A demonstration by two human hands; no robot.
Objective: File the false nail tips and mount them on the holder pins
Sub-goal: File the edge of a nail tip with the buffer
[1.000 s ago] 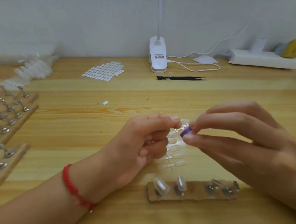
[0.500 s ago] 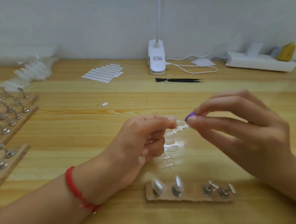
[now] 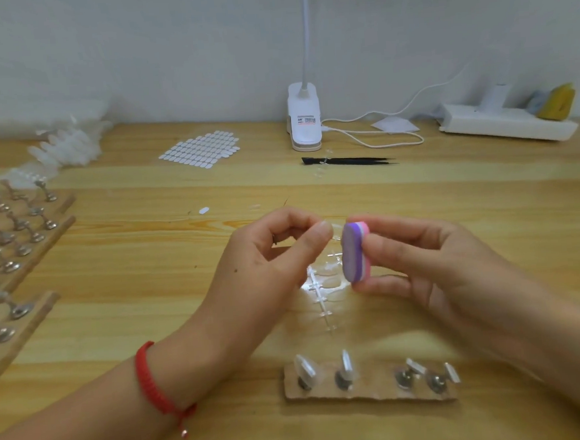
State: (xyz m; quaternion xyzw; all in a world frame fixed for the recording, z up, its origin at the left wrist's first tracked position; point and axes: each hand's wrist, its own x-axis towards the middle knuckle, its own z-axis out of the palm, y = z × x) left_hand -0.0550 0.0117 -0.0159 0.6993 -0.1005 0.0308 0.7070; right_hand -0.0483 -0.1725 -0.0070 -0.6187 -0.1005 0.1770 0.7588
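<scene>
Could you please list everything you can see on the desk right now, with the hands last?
Wooden table: one, tan.
Small holder strip: one, brown, front centre, four pins, two bearing clear tips.
Holder boards: several, brown, left edge, metal pins.
Nail tip sprue: one, clear, between the hands.
Buffer block: one, purple-pink, in right hand.
Sticker sheet: one, white, back centre.
Tip packs: pile, clear, back left.
Lamp base: one, white, rear.
Tweezers: black, before lamp.
Power strip: one, white, back right.
Left hand: pinching a tip.
Right hand: holding buffer.
</scene>
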